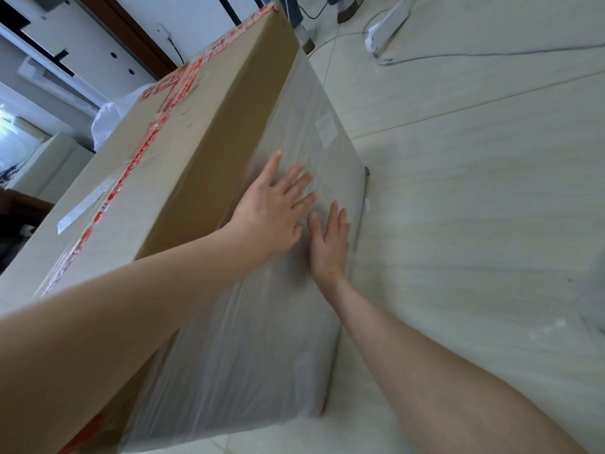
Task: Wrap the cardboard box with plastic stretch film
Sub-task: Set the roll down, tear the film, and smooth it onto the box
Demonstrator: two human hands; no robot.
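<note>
Two hands are laid flat on the film-covered side of the cardboard box (183, 142) in the head view. The left hand (273, 208) is spread wide near the middle of the frame, and the right hand (329, 240) is placed just beside and below it. The fingers are straight and nothing is gripped by either hand. The plastic stretch film (262, 322) is seen as a cloudy, wrinkled sheet over the lower part of that side face, from the lower centre of the frame up toward the upper centre. A band of bare cardboard is left above it, and the top face, crossed by red tape (137, 158), is uncovered.

The box is stood on the tiled floor (474, 224), filling the left and centre of the frame. Its long axis is run from the lower left to the top centre, with the far end pointed at the upper edge, left of a white power strip (386, 26) in the upper right. No film roll is visible.

The step in hand is judged to be the smoothing and pressing of film against the side. Next, more film would probably have to be carried round the box and higher up, so that the bare band and top are covered.
</note>
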